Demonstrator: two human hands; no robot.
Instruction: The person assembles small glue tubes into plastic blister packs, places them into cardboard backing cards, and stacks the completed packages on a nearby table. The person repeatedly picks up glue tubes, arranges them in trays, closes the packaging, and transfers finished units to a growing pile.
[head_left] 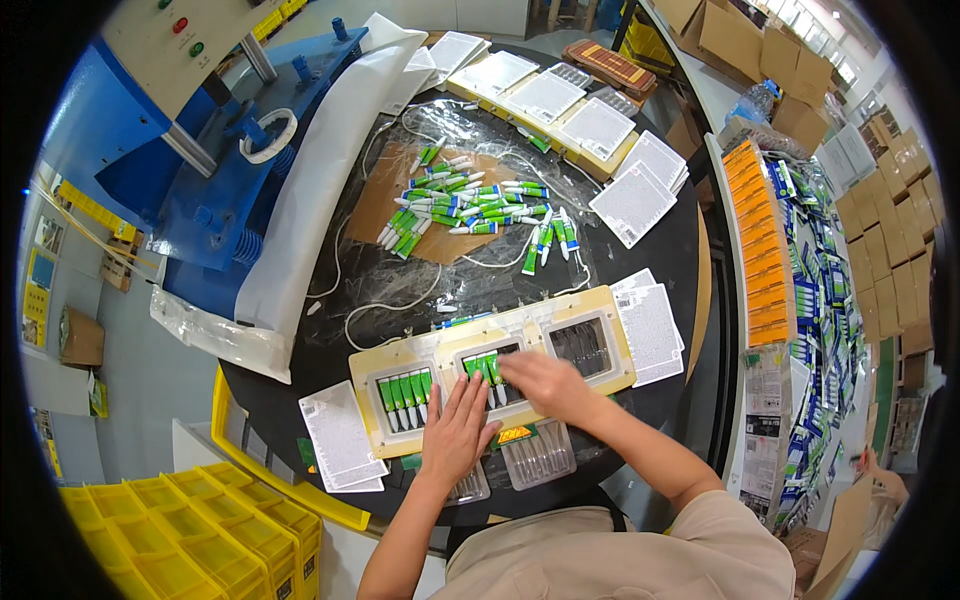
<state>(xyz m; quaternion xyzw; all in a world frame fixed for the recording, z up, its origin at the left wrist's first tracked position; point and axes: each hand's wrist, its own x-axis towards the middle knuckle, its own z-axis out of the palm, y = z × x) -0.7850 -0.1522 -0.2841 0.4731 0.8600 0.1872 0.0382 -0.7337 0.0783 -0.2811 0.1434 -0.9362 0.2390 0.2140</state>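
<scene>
1. Two bare hands are working over a cream-coloured tray (600,335) with three rectangular pockets, lying at the near edge of a round black table (690,230).
2. The left hand (458,432) is lying flat with its fingers spread and pointing away from the person, pressing on the tray's near rim below the left and middle pockets; it is gripping nothing.
3. The right hand (545,385) is reaching in from the right over the middle pocket, fingers gently curled and pointing left, fingertips touching the green tubes (484,366) there; whether it is pinching one cannot be told.
4. Those tubes are lying side by side, long axes running away from the person, white caps toward the person.
5. The left pocket is holding a full row of green tubes (405,397) lying the same way.
6. The right pocket is showing no green tubes.
7. A loose pile of green and white tubes (465,205) is lying further back at the table's middle, pointing every which way.
8. White printed cards (340,435) are lying just left of the tray, and more (652,325) just right of it.
9. Clear plastic blister shells (540,455) are sitting just below the tray, near the person.
10. Yellow crates (215,525) are standing at lower left, and a blue machine (150,150) at upper left.
</scene>
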